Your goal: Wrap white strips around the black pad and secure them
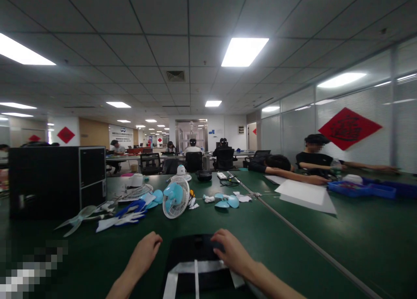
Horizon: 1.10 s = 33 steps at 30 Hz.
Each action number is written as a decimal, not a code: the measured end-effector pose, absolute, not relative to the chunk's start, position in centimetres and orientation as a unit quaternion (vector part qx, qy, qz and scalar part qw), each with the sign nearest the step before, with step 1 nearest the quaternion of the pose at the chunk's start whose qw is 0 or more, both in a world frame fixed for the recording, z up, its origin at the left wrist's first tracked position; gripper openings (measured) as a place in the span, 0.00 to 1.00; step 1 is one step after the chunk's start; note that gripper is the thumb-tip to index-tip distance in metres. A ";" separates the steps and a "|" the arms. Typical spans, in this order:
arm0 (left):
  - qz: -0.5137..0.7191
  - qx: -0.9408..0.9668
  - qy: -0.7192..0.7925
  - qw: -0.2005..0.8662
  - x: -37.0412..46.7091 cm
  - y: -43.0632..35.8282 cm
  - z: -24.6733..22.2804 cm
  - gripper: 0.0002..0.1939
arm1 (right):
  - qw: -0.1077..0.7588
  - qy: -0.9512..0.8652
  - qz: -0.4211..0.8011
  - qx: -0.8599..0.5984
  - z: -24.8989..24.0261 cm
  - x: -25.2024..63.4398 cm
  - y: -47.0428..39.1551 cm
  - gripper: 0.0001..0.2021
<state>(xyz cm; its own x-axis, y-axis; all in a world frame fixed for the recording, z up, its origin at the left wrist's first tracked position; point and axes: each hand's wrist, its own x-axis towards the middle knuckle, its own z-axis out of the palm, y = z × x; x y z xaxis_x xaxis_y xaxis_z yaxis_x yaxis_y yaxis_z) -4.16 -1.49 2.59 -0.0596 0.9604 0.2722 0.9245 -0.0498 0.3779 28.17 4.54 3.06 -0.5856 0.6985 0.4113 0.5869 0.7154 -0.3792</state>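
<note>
A flat black panel-like object (182, 247) lies on the green table in front of me, with pale tape-like strips (196, 275) across it. My right hand (233, 251) rests over its upper right part, fingers bent and thumb apart from them, touching the surface. To the panel's left, my left hand (146, 252) hovers apart from it with the fingers curled together. Whatever those fingers hold, if anything, is hidden. Beyond the hands stands a small fan head (176, 197) with light blue blades and a white guard.
Blue-and-white gloves (125, 215), grey fan blades (78, 220) and loose blue blades (226, 201) lie farther back. A black computer case (45, 181) stands left. At right are white sheets (306, 194), a blue tray (350, 188) and two people. A metal strip (302, 236) crosses the table.
</note>
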 end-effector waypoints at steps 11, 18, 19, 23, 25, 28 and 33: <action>0.160 0.611 0.775 0.015 -8.1 -0.8 0.7 0.15 | 0.157 -0.908 0.101 -0.375 4.0 23.0 8.3 0.13; 0.147 0.620 0.770 0.028 -9.4 0.2 -0.5 0.15 | 0.184 -0.899 0.097 -0.385 4.2 24.8 8.0 0.12; 0.144 0.623 0.768 0.025 -9.4 0.3 -0.6 0.15 | 0.198 -0.893 0.097 -0.393 4.4 25.4 8.0 0.12; 0.130 0.628 0.767 0.020 -9.5 0.4 -0.7 0.16 | 0.255 -0.853 0.089 -0.447 5.2 30.1 8.2 0.13; 0.126 0.628 0.767 0.029 -9.5 0.3 -0.6 0.17 | 0.275 -0.825 0.082 -0.487 5.6 33.6 8.4 0.14; 0.120 0.625 0.770 0.051 -9.6 0.3 -0.5 0.18 | 0.280 -0.780 0.068 -0.556 5.8 39.8 8.6 0.15; 0.125 0.643 0.754 0.038 -9.9 1.0 -1.1 0.18 | 0.236 -0.693 0.057 -0.679 5.3 49.5 8.0 0.18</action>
<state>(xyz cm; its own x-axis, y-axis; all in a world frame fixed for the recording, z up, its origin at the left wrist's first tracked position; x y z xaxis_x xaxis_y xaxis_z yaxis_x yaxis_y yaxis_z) -9.91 0.96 -1.07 -0.1689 0.9802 0.1035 0.9611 0.1405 0.2379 49.53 7.99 5.28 0.0327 0.9680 0.2488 0.9140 0.0718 -0.3993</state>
